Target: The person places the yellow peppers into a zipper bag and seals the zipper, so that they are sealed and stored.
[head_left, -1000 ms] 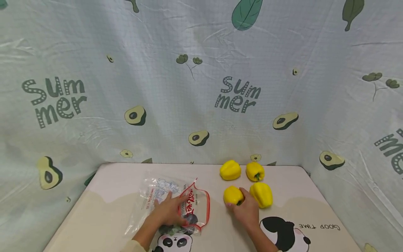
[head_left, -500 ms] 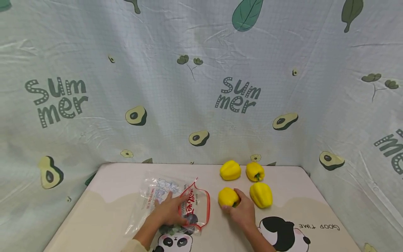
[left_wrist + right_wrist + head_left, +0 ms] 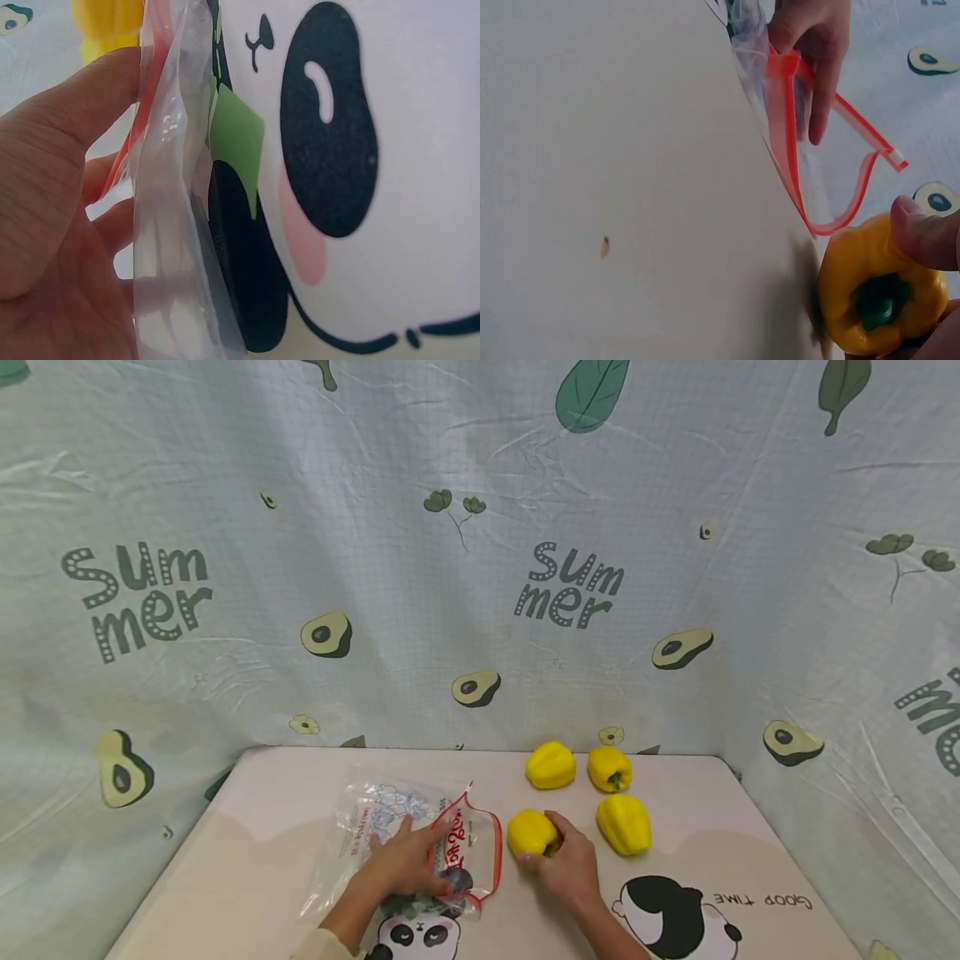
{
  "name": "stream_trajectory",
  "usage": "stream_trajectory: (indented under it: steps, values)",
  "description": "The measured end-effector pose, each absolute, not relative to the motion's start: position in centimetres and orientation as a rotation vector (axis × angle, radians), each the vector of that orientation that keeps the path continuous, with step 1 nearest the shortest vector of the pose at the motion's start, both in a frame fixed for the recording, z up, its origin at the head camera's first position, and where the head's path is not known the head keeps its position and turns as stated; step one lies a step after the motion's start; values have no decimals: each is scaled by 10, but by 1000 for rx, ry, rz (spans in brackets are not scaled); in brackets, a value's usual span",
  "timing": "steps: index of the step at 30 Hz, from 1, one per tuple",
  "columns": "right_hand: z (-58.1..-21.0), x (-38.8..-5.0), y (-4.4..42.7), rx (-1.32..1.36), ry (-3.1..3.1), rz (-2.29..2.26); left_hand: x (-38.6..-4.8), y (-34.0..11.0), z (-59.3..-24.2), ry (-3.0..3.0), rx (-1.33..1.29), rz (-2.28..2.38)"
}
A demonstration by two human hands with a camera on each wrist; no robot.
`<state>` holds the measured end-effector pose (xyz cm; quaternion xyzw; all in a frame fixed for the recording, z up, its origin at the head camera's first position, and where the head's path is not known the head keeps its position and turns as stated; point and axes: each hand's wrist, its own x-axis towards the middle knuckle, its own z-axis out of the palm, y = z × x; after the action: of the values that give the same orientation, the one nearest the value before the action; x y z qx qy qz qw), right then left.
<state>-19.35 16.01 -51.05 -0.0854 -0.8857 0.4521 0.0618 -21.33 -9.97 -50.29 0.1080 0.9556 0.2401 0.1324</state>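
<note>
Yellow pepper (image 3: 529, 832) sits in the grip of the right hand (image 3: 568, 864) — thumb on its near side, fingers round the far side, green stem end turned back toward the palm. Just left of that hand is the mouth of a red-edged plastic bag (image 3: 388, 802). The left hand (image 3: 407, 860) touches the bag with fingers spread and fairly straight, its forearm slanting in from near left. Beyond and right of the right hand, three more peppers (image 3: 624, 824) rest on the table (image 3: 255, 860).
</note>
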Motion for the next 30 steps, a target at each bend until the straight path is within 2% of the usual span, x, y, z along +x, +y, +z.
stream_trajectory:
  steps: [30]
  values:
    - [-515, -193, 129, -94, -2674, 1440, -215, -95, -501, 2740, 267, 651]
